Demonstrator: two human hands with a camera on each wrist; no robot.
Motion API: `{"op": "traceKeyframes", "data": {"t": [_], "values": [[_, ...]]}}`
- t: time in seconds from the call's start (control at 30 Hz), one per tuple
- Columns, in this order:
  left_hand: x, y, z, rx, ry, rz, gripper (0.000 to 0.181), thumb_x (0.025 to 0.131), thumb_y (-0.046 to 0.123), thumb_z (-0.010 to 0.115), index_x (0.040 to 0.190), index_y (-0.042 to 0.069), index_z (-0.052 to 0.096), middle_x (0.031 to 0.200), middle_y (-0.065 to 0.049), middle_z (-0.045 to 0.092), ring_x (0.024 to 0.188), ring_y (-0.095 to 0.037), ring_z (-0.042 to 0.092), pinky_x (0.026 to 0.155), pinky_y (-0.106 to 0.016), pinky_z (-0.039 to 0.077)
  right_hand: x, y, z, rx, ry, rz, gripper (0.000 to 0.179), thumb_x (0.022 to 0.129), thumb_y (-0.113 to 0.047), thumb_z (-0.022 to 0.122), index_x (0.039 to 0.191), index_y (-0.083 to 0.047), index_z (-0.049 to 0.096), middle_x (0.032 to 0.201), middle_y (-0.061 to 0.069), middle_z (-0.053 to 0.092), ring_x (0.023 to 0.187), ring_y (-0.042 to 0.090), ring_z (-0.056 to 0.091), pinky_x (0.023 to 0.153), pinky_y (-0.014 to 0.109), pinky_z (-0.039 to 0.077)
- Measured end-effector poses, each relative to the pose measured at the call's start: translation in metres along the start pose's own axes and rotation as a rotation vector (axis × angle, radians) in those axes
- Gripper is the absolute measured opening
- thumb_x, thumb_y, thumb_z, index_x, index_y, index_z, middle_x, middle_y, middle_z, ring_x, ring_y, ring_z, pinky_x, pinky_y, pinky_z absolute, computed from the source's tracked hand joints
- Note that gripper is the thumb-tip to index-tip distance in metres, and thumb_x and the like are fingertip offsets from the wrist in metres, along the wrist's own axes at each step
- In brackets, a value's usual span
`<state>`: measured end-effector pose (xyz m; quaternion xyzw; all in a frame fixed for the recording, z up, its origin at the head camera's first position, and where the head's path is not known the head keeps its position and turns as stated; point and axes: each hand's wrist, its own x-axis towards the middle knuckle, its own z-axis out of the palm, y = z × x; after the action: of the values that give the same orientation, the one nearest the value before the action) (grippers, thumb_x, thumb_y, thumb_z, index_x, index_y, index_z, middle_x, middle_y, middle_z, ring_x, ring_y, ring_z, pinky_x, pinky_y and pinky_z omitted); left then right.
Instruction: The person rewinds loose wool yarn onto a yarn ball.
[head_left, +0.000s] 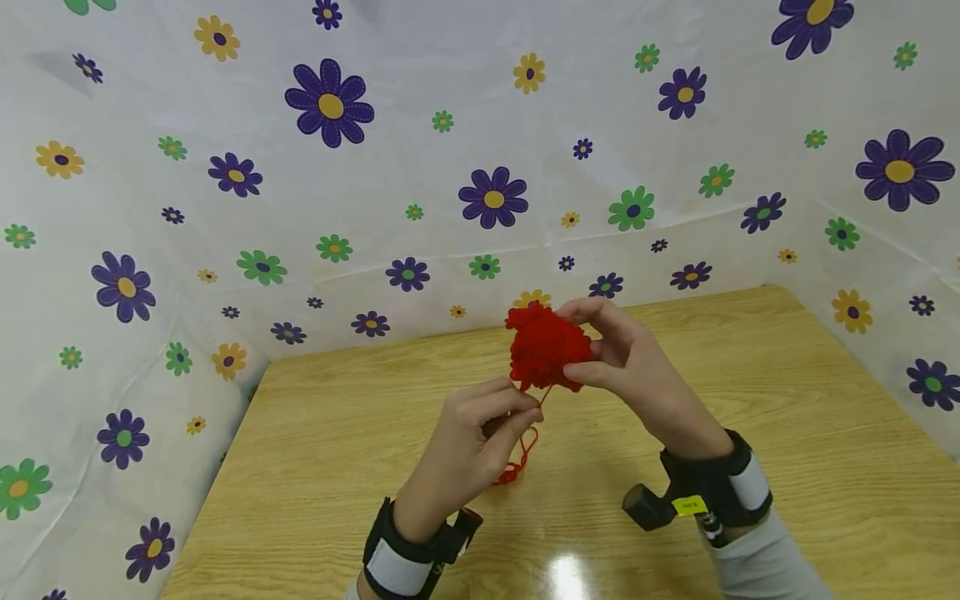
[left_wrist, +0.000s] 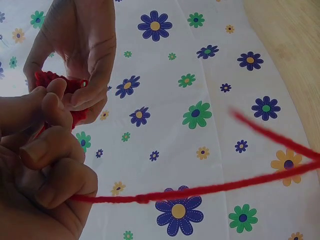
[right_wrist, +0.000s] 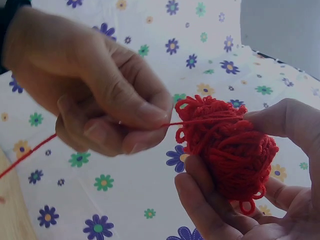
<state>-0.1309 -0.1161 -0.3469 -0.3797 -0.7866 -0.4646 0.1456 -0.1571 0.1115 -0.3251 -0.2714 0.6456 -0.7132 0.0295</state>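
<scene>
A red ball of yarn point(head_left: 546, 346) is held above the table by my right hand point(head_left: 637, 375), thumb on the near side and fingers around the far side. In the right wrist view the ball point(right_wrist: 227, 155) shows wound strands with small loops sticking out. Just left of it, my left hand point(head_left: 480, 429) pinches a yarn strand point(right_wrist: 175, 123) between thumb and forefinger. The strand runs taut from the ball through the left fingers. From the left hand's other side a loose tail point(left_wrist: 210, 190) trails away. Lower down, more red yarn point(head_left: 513, 471) loops below the left hand.
Beneath the hands is a wooden table point(head_left: 337, 442) with light glare near its front. A white cloth point(head_left: 420, 150) printed with purple, green and yellow flowers surrounds its back and sides. Both wrists wear black camera straps point(head_left: 723, 483).
</scene>
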Motion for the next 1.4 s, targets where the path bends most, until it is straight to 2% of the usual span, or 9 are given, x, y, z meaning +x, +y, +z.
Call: {"op": "traceKeyframes", "data": {"t": [0.1, 0.23, 0.47, 0.63, 0.77, 0.9, 1.1, 1.27, 1.4], "values": [[0.000, -0.001, 0.000, 0.010, -0.010, 0.004, 0.007, 0.093, 0.001, 0.072, 0.092, 0.006, 0.076, 0.085, -0.004, 0.070, 0.062, -0.005, 0.050, 0.052, -0.018, 0.046, -0.001, -0.001, -0.002, 0.035, -0.024, 0.024, 0.045, 0.097, 0.002, 0.059, 0.137, -0.014, 0.050, 0.142, 0.012, 0.049, 0.111, 0.028, 0.067, 0.089, 0.035, 0.058], [0.001, -0.004, -0.002, 0.033, -0.019, 0.008, 0.007, 0.094, 0.000, 0.071, 0.094, 0.006, 0.076, 0.081, -0.004, 0.066, 0.061, -0.005, 0.047, 0.051, -0.018, 0.041, -0.003, -0.003, -0.005, 0.076, -0.087, 0.020, 0.045, 0.096, 0.001, 0.058, 0.137, -0.016, 0.053, 0.142, 0.011, 0.053, 0.104, 0.027, 0.068, 0.083, 0.032, 0.056], [-0.002, -0.007, -0.009, 0.062, -0.010, -0.010, 0.025, 0.092, -0.009, 0.066, 0.111, 0.006, 0.075, 0.093, -0.004, 0.072, 0.067, -0.008, 0.052, 0.057, -0.021, 0.047, -0.006, -0.004, -0.005, 0.050, -0.279, 0.010, 0.043, 0.097, -0.003, 0.061, 0.138, -0.013, 0.057, 0.137, 0.011, 0.059, 0.106, 0.034, 0.068, 0.084, 0.043, 0.061], [-0.003, -0.008, -0.014, 0.052, 0.004, -0.023, 0.028, 0.088, -0.017, 0.063, 0.099, 0.006, 0.072, 0.087, -0.003, 0.070, 0.066, -0.009, 0.053, 0.058, -0.021, 0.049, -0.006, -0.003, -0.005, 0.011, -0.410, -0.003, 0.039, 0.099, -0.003, 0.060, 0.137, -0.009, 0.059, 0.137, 0.011, 0.059, 0.111, 0.035, 0.066, 0.087, 0.047, 0.060], [-0.003, -0.009, -0.017, 0.049, 0.034, -0.015, 0.017, 0.094, -0.010, 0.066, 0.097, 0.006, 0.072, 0.084, -0.003, 0.069, 0.062, -0.008, 0.052, 0.054, -0.020, 0.048, -0.006, -0.003, -0.004, -0.029, -0.465, 0.017, 0.039, 0.100, -0.004, 0.059, 0.140, -0.008, 0.059, 0.138, 0.011, 0.059, 0.113, 0.036, 0.064, 0.085, 0.049, 0.060], [-0.002, -0.009, -0.019, 0.052, 0.058, 0.008, 0.008, 0.096, 0.000, 0.068, 0.094, 0.007, 0.071, 0.078, -0.002, 0.064, 0.059, -0.008, 0.048, 0.050, -0.021, 0.043, -0.006, -0.003, -0.005, -0.065, -0.487, 0.061, 0.038, 0.103, -0.008, 0.058, 0.141, -0.007, 0.058, 0.139, 0.015, 0.058, 0.112, 0.036, 0.065, 0.083, 0.048, 0.061], [-0.001, -0.008, -0.020, 0.046, 0.063, 0.015, 0.008, 0.096, 0.001, 0.069, 0.092, 0.007, 0.070, 0.074, -0.001, 0.060, 0.059, -0.007, 0.048, 0.049, -0.021, 0.042, -0.005, -0.002, -0.005, -0.152, -0.506, 0.077, 0.036, 0.103, -0.012, 0.060, 0.138, -0.007, 0.059, 0.134, 0.016, 0.061, 0.108, 0.033, 0.066, 0.086, 0.044, 0.060], [-0.002, -0.005, -0.020, 0.050, 0.057, 0.012, 0.009, 0.095, 0.000, 0.070, 0.092, 0.008, 0.071, 0.076, -0.001, 0.062, 0.058, -0.007, 0.047, 0.050, -0.020, 0.041, -0.004, 0.001, -0.005, -0.285, -0.460, 0.088, 0.044, 0.096, -0.012, 0.067, 0.139, -0.015, 0.058, 0.130, 0.007, 0.064, 0.105, 0.024, 0.069, 0.090, 0.040, 0.059], [-0.002, -0.003, -0.018, 0.040, 0.043, 0.003, 0.009, 0.094, 0.000, 0.071, 0.093, 0.008, 0.071, 0.078, -0.001, 0.065, 0.060, -0.007, 0.051, 0.052, -0.020, 0.047, -0.003, 0.003, -0.001, -0.385, -0.402, 0.083, 0.053, 0.091, -0.012, 0.072, 0.141, -0.017, 0.056, 0.121, 0.004, 0.065, 0.099, 0.020, 0.069, 0.088, 0.038, 0.058]]}}
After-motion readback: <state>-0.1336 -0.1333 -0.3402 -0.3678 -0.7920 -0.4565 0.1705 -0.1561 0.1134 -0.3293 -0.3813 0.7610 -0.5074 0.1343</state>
